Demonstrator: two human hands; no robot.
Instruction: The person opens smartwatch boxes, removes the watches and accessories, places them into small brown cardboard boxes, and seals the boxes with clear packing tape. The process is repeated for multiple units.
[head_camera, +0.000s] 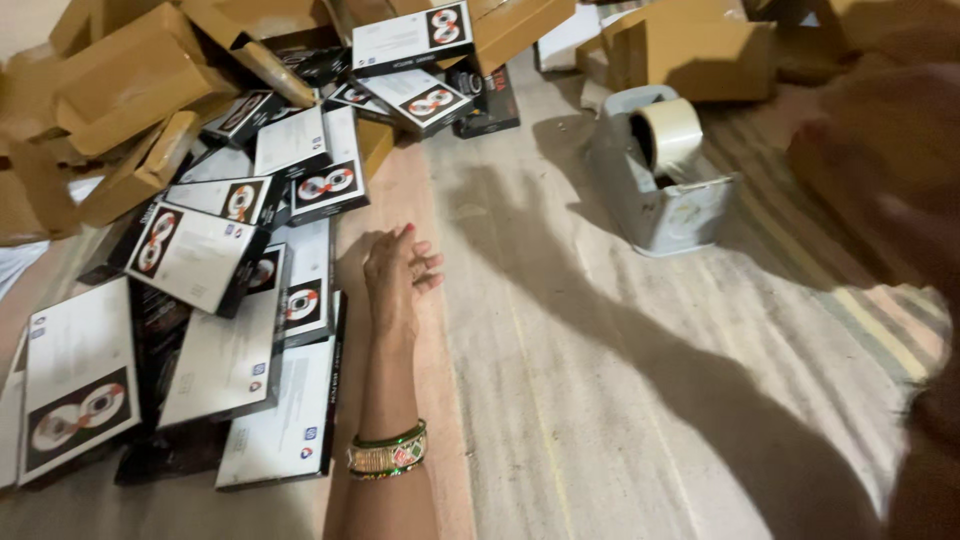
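- Where the view began, at 6 o'clock, the left forearm carried green and gold bangles (388, 452) at the wrist and lay stretched over the woven mat (620, 400).
- Left hand (398, 272) sat just left of frame centre, fingers loosely spread and lifted, grasping nothing; it hovered just beside the right edge of the heap of boxes.
- Right hand (890, 190) appeared only as a dark blur at 3 o'clock; whether it was clenched or released could not be told.
- Nearest flat box (283, 420) lay at 8 o'clock beside the forearm, white face up with black edges, partly overlapped by a neighbour.
- Box closest to the fingertips (303, 285) lay at 9 o'clock from the hand, near but not touching.
- Judgement: these thin card boxes looked light and fairly stiff, with a smooth printed face likely to slip; corners would probably crush under a hard pinch.
- Judgement: best hold would be along a long edge, thumb on top and fingers beneath, since the exposed right edge was free.
- Grey tape dispenser (660, 180) stood at 1 o'clock, well apart from the hand, with a pale roll mounted in it.
- Brown cartons (130, 80) were heaped at 10 to 12 o'clock behind the boxes.
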